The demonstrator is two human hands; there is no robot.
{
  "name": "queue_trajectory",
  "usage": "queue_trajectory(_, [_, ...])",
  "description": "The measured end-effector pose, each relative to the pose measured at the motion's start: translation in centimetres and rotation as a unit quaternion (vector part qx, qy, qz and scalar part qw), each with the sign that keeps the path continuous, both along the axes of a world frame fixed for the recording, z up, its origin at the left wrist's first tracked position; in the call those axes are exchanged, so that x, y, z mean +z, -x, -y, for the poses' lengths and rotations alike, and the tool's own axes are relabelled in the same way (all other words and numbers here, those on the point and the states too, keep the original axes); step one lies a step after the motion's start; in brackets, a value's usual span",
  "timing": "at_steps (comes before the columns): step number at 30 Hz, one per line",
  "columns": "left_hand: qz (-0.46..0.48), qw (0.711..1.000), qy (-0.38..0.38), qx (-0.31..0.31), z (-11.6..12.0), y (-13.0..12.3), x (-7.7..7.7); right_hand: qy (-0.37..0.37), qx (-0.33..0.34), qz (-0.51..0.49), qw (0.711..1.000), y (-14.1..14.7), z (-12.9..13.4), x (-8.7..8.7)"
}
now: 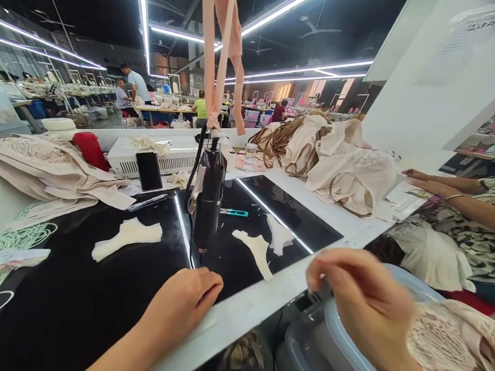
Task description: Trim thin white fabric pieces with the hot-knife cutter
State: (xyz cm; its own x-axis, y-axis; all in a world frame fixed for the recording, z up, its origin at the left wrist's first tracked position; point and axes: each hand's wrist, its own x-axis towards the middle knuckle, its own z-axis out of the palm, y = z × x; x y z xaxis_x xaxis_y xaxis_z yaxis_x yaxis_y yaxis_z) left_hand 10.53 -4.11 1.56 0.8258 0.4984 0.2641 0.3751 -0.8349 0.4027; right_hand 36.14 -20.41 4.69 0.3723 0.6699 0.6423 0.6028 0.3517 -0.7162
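Note:
My left hand (188, 302) rests on the front edge of the black tabletop (86, 310), its fingers curled and the thumb pressed in; anything inside is hidden. Just beyond it, a black heat gun (208, 202) hangs nozzle down from peach fabric strips (211, 52). My right hand (361, 302) is raised past the front edge, blurred, with bent fingers; whether it grips something cannot be made out. Beige lace fabric (444, 335) lies against its wrist. Cream cut pieces lie on the black surface, one to the left (128, 238) and one to the right (255, 250), beside a white piece (280, 234).
Teal thread snips (234, 212) lie behind the cut pieces. Garment piles stand at left (47, 171) and right (348, 167). A phone (149, 171) leans on a white box (122, 156). Blue-grey bins (301, 345) sit below the edge. A co-worker's hands (429, 184) are at right.

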Motion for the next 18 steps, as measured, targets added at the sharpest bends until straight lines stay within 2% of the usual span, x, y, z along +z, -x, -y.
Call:
queue_trajectory(2, [-0.01, 1.0, 0.015, -0.021, 0.6, -1.2, -0.1, 0.145, 0.001, 0.106, 0.984, -1.0, -3.1, -0.8])
queue_trajectory(4, [-0.021, 0.999, 0.02, -0.04, 1.1, -2.5, -0.1, 0.18, 0.008, 0.135, 0.974, -1.9, -5.0, -2.1])
queue_trajectory(7, [-0.051, 0.997, -0.007, -0.049, 1.6, -4.3, -0.3, 0.205, 0.024, 0.167, 0.964, -2.9, -6.0, -4.2])
queue_trajectory(10, [-0.076, 0.996, -0.033, -0.043, 1.5, -6.0, -0.6, 0.227, 0.039, 0.197, 0.953, -3.3, -6.2, -5.6])
queue_trajectory(14, [-0.09, 0.995, -0.039, -0.022, 1.1, -7.7, -0.9, 0.247, 0.051, 0.219, 0.943, -3.2, -6.4, -6.4])
queue_trajectory(18, [-0.099, 0.994, -0.042, 0.003, 0.8, -8.4, -1.1, 0.258, 0.049, 0.209, 0.942, -3.1, -6.4, -6.5])
